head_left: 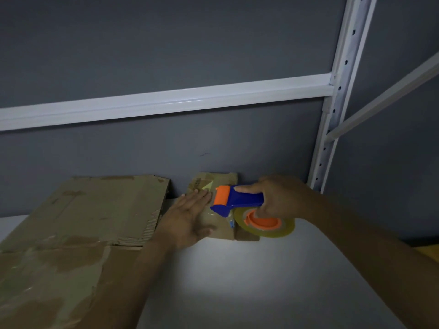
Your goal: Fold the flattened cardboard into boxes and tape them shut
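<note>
A small brown cardboard box (222, 180) stands against the grey wall on a grey shelf surface. My left hand (187, 216) lies flat on its top with fingers spread, pressing down clear tape. My right hand (278, 198) grips the blue handle of a blue and orange tape dispenser (237, 200), whose orange front end rests on the box top just right of my left fingertips. A roll of clear tape (266, 225) sits on the dispenser below my right hand.
A large worn flattened cardboard sheet (78, 224) covers the left of the shelf surface (249, 281). A white shelf beam (166, 100) crosses the wall above, and a white perforated upright (332, 115) stands at the right.
</note>
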